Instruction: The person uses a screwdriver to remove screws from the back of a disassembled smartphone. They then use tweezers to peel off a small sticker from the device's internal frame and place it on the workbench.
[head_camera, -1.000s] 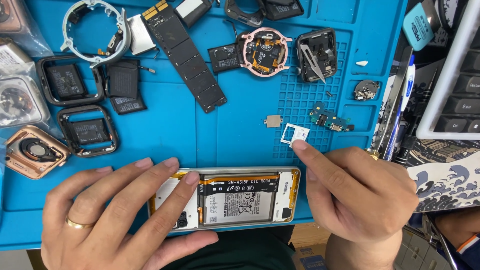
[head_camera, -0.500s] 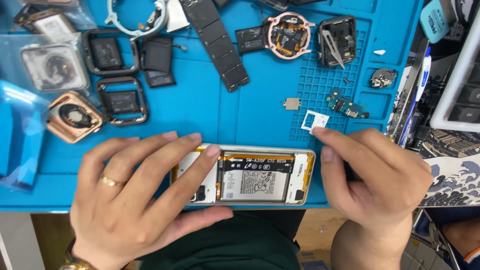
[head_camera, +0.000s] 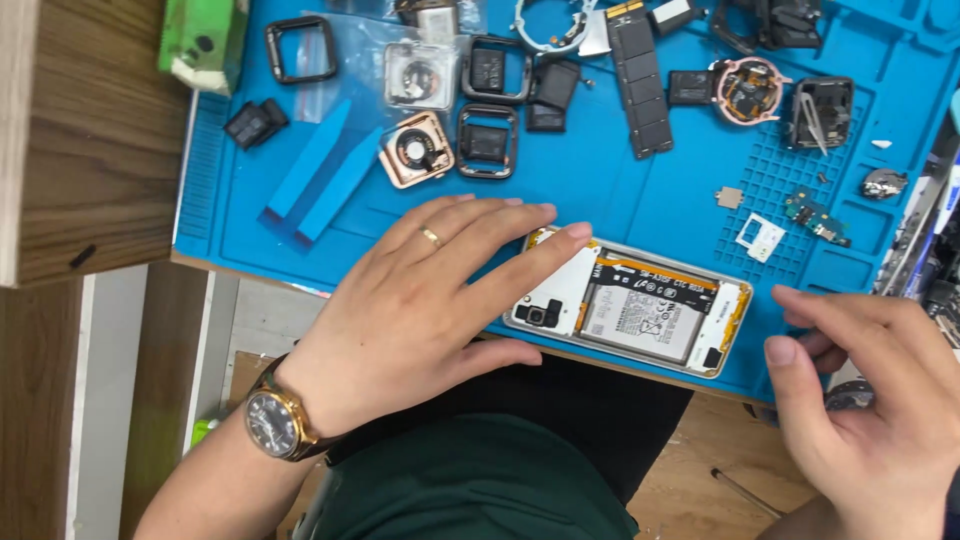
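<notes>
An opened phone (head_camera: 640, 310) lies back-up at the near edge of a blue work mat (head_camera: 620, 190), its battery and boards exposed. My left hand (head_camera: 430, 300), with a ring and a wristwatch, rests flat on the phone's left end, fingertips on its camera corner. My right hand (head_camera: 870, 400) hovers just off the phone's right end with fingers curled and apart, holding nothing. A small white tray piece (head_camera: 760, 237) lies on the mat above the phone's right end.
Several watch cases (head_camera: 487, 140), a round watch body (head_camera: 745, 92), a long dark circuit board (head_camera: 640, 75), a small green board (head_camera: 815, 215) and two blue pry tools (head_camera: 325, 175) are spread over the mat. A wooden shelf (head_camera: 80, 130) stands left.
The view has swung left and tilted. My right hand has come off the white tray piece and drawn back to the right of the phone. My left hand stays on the phone.
</notes>
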